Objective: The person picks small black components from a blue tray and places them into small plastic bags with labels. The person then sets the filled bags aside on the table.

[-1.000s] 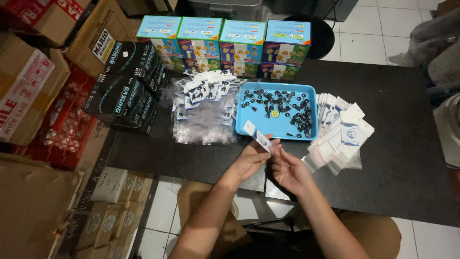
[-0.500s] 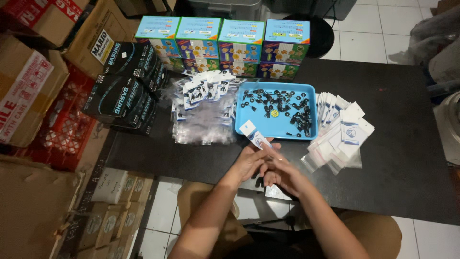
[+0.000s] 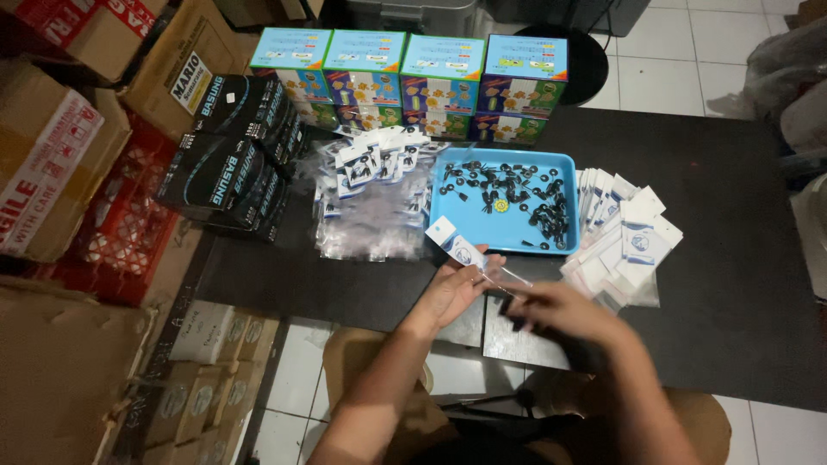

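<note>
Nearby, blue tray (image 3: 508, 234) holds black parts (image 3: 517, 194); left hand (image 3: 452, 288) fingers pinch small packet (image 3: 457, 245); right hand (image 3: 560, 312) blurred, grip unclear.

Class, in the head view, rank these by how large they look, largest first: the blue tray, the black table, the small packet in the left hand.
1. Black table, by far the largest.
2. Blue tray.
3. Packet, smallest, though it lies nearer the camera than the tray; the left hand holds it.

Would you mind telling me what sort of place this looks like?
Probably a small stockroom packing station: stacked cardboard cartons, a blue tray of small black parts, and piles of filled plastic pouches.
</note>
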